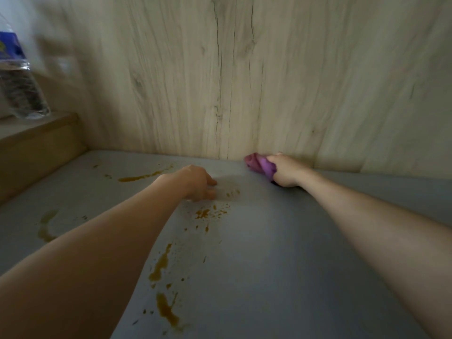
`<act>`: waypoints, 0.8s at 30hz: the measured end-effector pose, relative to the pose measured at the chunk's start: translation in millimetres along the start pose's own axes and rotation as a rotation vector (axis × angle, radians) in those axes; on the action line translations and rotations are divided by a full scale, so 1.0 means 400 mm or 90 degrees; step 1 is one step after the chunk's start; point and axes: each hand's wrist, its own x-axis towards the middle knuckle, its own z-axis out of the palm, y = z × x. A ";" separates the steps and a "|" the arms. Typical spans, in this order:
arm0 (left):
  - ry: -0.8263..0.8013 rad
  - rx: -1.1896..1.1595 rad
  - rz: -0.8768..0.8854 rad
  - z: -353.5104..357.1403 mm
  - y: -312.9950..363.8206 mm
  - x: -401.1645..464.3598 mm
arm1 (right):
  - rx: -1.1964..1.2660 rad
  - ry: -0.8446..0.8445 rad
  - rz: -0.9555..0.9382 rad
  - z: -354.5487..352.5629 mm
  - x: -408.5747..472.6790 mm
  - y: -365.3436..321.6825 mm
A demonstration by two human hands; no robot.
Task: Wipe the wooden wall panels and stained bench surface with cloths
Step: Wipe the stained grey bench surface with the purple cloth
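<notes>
Wall panels: the pale wooden wall panels (244, 69) with dark grain lines stand along the far edge of the bench and fill the upper part of the view
Bench: the grey bench surface (281, 253) runs from the near edge up to the foot of the panels; it carries both hands
Stains: brown-yellow stains (162, 263) lie on the left half of the bench, in a long streak near the far left corner, a curved mark by the left edge, splashes in the middle and thicker drips toward the near edge
Ledge: a wooden ledge (41, 143) rises along the left edge of the bench
Bottle: a clear plastic bottle (19, 77) with a blue label stands on the ledge, blurred
Left hand: the left hand (195, 183) rests on the bench in the middle, just beyond the splashes; its fingers are bent down onto the surface and hold nothing
Right hand: the right hand (285, 171) is at the far edge, where the bench meets the panels; its fingers are curled tight around the cloth
Cloth: the purple cloth (258, 163) is bunched in the right hand and sticks out to the left, touching the bench at the foot of the panels
</notes>
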 end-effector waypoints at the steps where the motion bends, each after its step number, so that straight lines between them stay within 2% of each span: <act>1: 0.000 0.001 -0.001 0.003 0.000 0.000 | -0.006 0.004 0.045 -0.012 -0.017 0.039; 4: 0.006 -0.001 0.003 0.005 -0.002 0.003 | -0.042 0.047 0.139 -0.014 -0.039 0.100; 7: 0.004 0.012 0.006 0.007 -0.001 0.006 | -0.087 0.089 0.175 -0.006 -0.012 0.031; 13: 0.008 0.017 0.004 0.013 -0.002 0.004 | 0.003 0.026 -0.011 0.023 0.027 -0.205; 16: 0.007 0.003 0.004 0.020 -0.005 0.004 | 0.037 -0.034 -0.061 -0.014 -0.003 -0.187; 20: 0.010 -0.017 0.005 0.025 -0.016 0.011 | 0.035 -0.032 -0.002 -0.030 -0.012 -0.076; 24: 0.012 -0.016 0.011 0.028 -0.017 0.018 | 0.009 0.031 0.020 0.005 0.018 -0.118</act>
